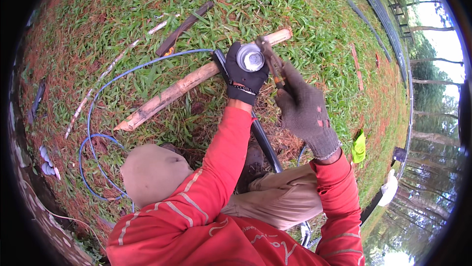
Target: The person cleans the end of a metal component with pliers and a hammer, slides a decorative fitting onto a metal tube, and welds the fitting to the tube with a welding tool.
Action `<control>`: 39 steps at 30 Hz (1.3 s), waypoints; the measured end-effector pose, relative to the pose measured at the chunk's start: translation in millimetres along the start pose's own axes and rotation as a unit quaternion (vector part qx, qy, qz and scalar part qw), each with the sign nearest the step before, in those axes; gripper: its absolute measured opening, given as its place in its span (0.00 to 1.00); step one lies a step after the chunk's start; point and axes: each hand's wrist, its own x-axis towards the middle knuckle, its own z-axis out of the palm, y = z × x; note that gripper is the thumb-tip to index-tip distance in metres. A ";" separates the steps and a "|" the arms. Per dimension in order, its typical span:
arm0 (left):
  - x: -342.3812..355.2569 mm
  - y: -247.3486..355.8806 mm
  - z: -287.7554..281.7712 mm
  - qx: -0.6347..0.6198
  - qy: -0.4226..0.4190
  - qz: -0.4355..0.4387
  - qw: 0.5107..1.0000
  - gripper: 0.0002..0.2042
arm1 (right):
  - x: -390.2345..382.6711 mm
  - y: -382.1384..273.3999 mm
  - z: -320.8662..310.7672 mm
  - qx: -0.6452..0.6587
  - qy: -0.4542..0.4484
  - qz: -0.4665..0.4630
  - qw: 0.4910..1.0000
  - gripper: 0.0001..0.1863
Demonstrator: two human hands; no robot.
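My left hand [246,76], in a black glove, is closed on a round grey container [253,58] with a whitish inside. A black pipe [268,150] runs beneath that hand, its upper end [219,61] showing just left of it. My right hand [300,103], in a worn grey glove, grips a metal hand tool [269,54] with an orange and dark handle, its head at the container's right rim. A pale wooden pole [172,94] lies on the grass behind my left hand. Thin blue tubing [113,79] curves over the ground to near the pipe's upper end.
Around me on the grass are a dark plank [189,22], a white stick [123,54], a dark object [37,101] at left, long black pipes [378,8] at upper right, a reddish wooden strip [357,67] and a yellow-green cloth [358,147]. Trees stand at the right.
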 end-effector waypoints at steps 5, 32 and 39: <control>-1.6 -4.0 22.8 -0.199 0.117 -0.143 0.962 0.14 | -2.5 4.8 4.2 0.098 0.164 0.040 0.981 0.32; -26.4 -17.1 38.9 -0.272 0.035 -0.062 0.960 0.43 | -4.9 14.5 0.0 0.064 0.052 0.041 0.996 0.31; 1.2 -8.4 -2.6 -0.250 -0.074 -0.102 0.960 0.47 | 0.3 24.0 7.7 0.013 0.076 -0.009 0.997 0.31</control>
